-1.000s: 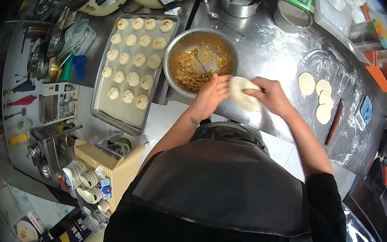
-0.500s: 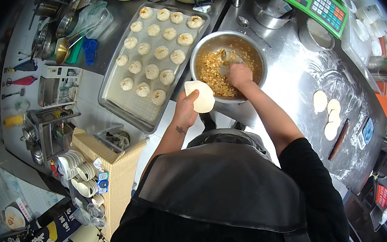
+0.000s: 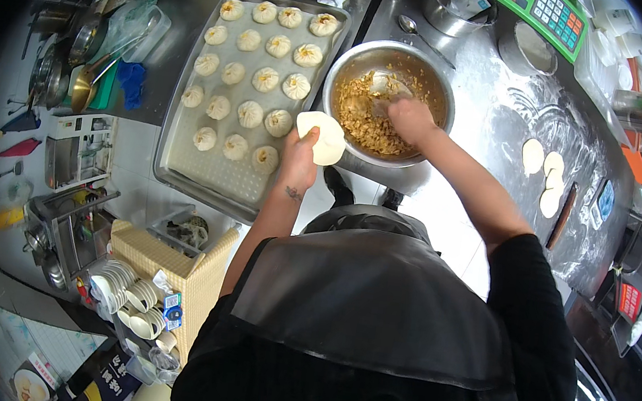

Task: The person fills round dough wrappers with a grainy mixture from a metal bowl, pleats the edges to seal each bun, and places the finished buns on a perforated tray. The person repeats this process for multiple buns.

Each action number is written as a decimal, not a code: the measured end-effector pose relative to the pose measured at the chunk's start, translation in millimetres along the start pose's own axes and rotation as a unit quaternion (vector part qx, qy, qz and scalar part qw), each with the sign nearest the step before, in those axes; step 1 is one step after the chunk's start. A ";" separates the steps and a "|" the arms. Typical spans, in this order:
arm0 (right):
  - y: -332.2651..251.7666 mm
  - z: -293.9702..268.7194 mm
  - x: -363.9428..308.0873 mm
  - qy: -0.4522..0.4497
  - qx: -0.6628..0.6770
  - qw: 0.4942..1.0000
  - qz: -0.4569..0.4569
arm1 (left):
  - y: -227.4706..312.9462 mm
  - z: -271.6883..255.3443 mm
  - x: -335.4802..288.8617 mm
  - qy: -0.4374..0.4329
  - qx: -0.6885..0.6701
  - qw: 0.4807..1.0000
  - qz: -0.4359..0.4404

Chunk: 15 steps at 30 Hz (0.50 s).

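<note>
"Holding that dough round in your left hand — why like that?"

"I clamp one edge, thumb on top and fingers hidden beneath, probably so the rest spreads out flat. It sits between the tray and the steel bowl, close to the bowl's rim."

"And your right hand?"

"Inside the bowl, curled low over the chopped mixture. Whether it grips anything down there, I cannot tell; my knuckles hide it."

"Why stand the bowl there?"

"It's just beside the tray of pleated buns, I'd say to keep both within easy reach."

"Those pale rounds?"

"They lie on the floured counter near the rolling pin — well apart from the mixture, likely to keep them clean."
</note>
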State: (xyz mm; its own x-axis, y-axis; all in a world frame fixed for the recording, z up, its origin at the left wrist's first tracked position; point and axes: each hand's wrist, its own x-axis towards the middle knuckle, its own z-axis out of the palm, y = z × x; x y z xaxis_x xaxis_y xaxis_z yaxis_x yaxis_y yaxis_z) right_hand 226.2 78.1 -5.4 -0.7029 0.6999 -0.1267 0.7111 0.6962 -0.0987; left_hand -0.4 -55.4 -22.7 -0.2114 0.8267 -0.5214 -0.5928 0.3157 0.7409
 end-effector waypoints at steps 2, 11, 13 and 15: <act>2.3 -21.5 -21.1 -0.145 -0.003 0.989 0.010 | 1.4 -2.5 5.6 -0.002 -0.001 1.000 -0.011; -2.9 -59.4 -46.8 -0.227 0.033 0.952 0.201 | 2.1 -6.0 4.0 -0.049 -0.035 0.995 -0.075; -12.4 -44.4 -46.3 -0.203 0.086 0.959 0.177 | 2.7 -5.5 2.4 -0.049 -0.029 0.996 -0.072; -22.2 -28.7 -43.6 -0.157 0.147 0.950 0.227 | 3.0 -5.1 1.4 -0.050 -0.028 0.996 -0.070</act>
State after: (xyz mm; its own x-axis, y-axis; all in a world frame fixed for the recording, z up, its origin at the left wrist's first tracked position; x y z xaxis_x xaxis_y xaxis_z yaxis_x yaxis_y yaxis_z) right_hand 240.5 36.7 30.7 -0.3143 0.8037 -0.5053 0.9468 0.2267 -0.2284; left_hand -6.5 -55.6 -23.3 -0.0472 0.8197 -0.5708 -0.6540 0.4066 0.6379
